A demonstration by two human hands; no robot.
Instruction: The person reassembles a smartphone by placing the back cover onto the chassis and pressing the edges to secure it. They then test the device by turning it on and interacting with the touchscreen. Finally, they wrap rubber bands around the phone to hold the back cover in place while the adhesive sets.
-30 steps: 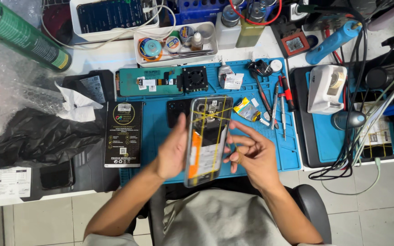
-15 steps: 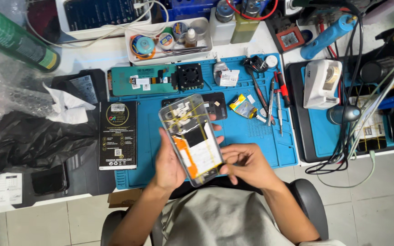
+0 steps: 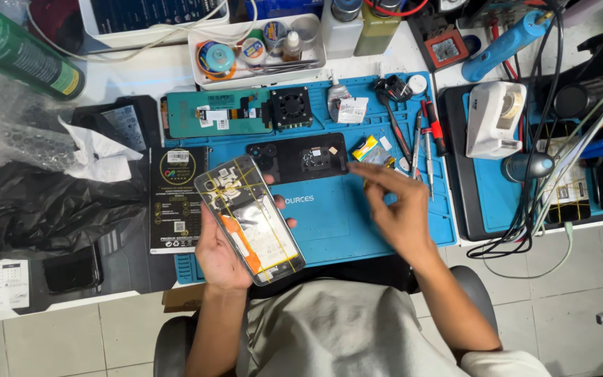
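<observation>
While the left hand (image 3: 221, 255) grips the opened phone (image 3: 251, 220) by its long edges, internals facing up and the body tilted with its top toward the upper left, I log the positions. The phone is off the blue work mat (image 3: 329, 216), held over the mat's near-left corner, just right of the black printed box (image 3: 177, 199).

The right hand (image 3: 399, 213) holds nothing; fingers are loosely spread, index and middle extended toward the upper left. The fingertips (image 3: 357, 169) are just beside the black back cover (image 3: 300, 157), which lies flat on the mat, and near the small yellow part (image 3: 366, 149). I cannot tell whether they touch the cover.

Also on the mat: teal display panel (image 3: 214, 114), small black fan (image 3: 291, 108), and screwdrivers and tweezers (image 3: 423, 143) lined up at the right. Beyond the mat's far edge is a white tray (image 3: 259, 49) of small jars.

My judgement on doing this well:
- Keep the left grip on the frame edges only, off the orange flex and the board.
- Keep the phone level so that nothing loose slides out.
- Pick with fingertips from the side, pinching small parts at their edges.
- Keep the wrist clear of the tools at the right.
</observation>
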